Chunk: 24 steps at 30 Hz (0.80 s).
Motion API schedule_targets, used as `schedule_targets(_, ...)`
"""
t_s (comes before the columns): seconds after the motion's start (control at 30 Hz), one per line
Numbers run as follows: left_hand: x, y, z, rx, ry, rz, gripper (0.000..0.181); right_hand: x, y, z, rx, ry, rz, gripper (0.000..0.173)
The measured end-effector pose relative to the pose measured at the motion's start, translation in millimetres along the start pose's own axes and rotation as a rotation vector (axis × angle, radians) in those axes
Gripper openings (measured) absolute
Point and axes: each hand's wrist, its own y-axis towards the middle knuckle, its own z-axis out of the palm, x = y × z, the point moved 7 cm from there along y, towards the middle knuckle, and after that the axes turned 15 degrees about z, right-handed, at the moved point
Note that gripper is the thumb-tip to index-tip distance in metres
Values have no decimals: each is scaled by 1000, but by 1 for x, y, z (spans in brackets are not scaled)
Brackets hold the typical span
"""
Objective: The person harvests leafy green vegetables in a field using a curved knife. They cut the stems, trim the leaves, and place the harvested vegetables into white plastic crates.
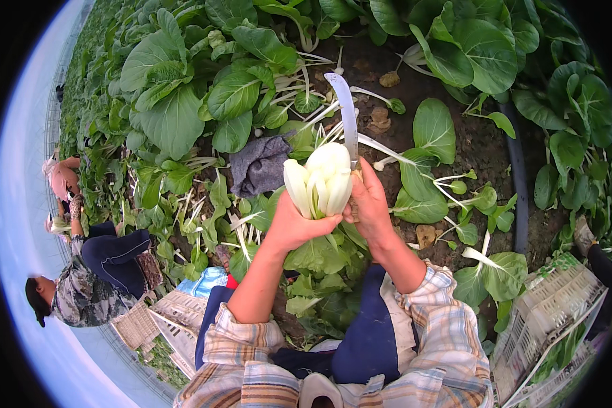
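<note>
A head of leafy greens with thick white stalks [320, 181] is held upside down in front of me, its pale base up and its leaves hanging below. My left hand [301, 224] is closed around the stalks. In my right hand [370, 204], at the right side of the head, is the handle of a harvesting knife. Its curved metal blade [348, 109] points up and away, just right of the white base. Cut leaves with white stems [418, 163] lie on the soil to the right. A crumpled grey cloth [261, 166] lies to the left of the greens.
Uncut leafy plants [234, 92] stand ahead and at right. A dark hose [516, 178] runs along the soil. Plastic crates [545, 306] stand lower right, others [178, 316] lower left. A co-worker in camouflage [92, 290] crouches at left; another person [64, 178] is beyond.
</note>
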Motion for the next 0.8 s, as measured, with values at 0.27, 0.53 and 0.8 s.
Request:
schedule_targets(0.27, -71, 85, -19, 160, 1338, 197, 55, 15, 100, -87, -352, -611, 47, 25)
schedule_targets(0.53, -37, 225, -114, 436, 2096, -414, 59, 37, 229, -74, -448, -839, -202, 32)
schedule_targets(0.8, -17, 199, -165, 244, 1925, -384, 53, 30, 273, -71, -374, -964, -69, 34)
